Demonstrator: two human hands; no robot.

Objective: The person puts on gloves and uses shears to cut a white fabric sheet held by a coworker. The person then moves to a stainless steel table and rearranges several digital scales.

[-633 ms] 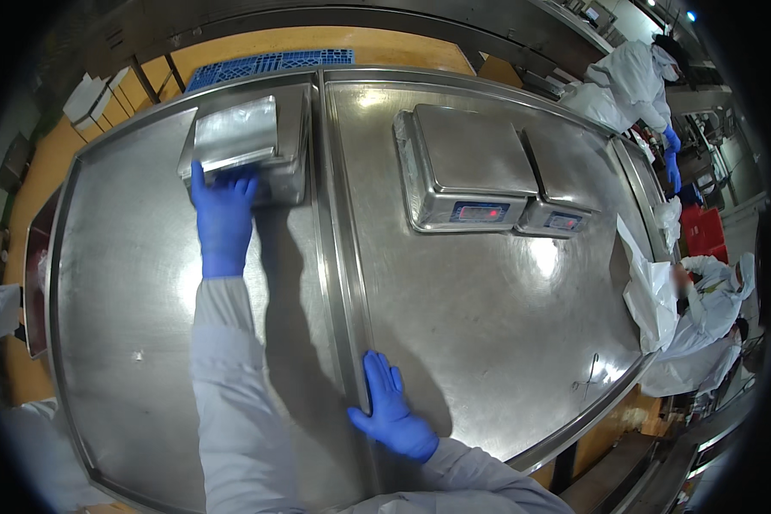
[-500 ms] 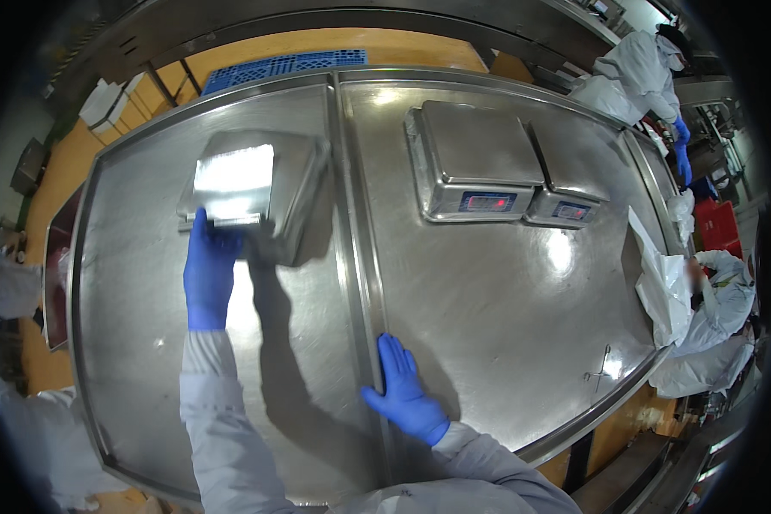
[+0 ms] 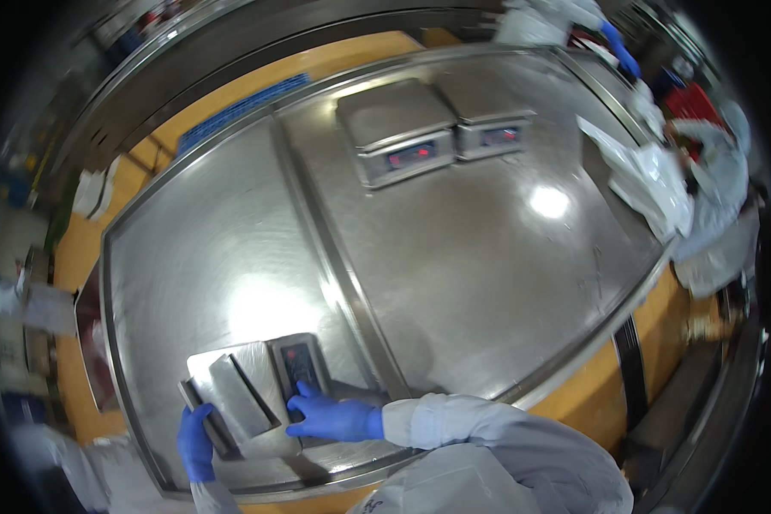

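At the near left part of the steel table lies a bench scale [image 3: 263, 355], turned so that its lit display panel [image 3: 298, 363] is on the right side. A bent, shiny steel piece [image 3: 237, 401] rests on its platform, with a raised strip along the left. My left hand [image 3: 195, 444], gloved in blue, is closed on the left edge of this piece. My right hand [image 3: 338, 416], also in a blue glove, reaches in from the right with fingers apart. Its fingertips are at the lower part of the display panel; whether they press a key cannot be made out.
Two more bench scales, one larger [image 3: 396, 116] and one smaller [image 3: 481, 101], stand beyond a raised divider [image 3: 334, 265] on the steel table [image 3: 480, 283]. White plastic sheeting [image 3: 647, 184] lies at the right edge. Co-workers in pale coats are at the far right and left.
The scale and steel piece have come from the far part of the left section to the near edge. My right hand has moved from the divider to the display panel. The view has tilted.
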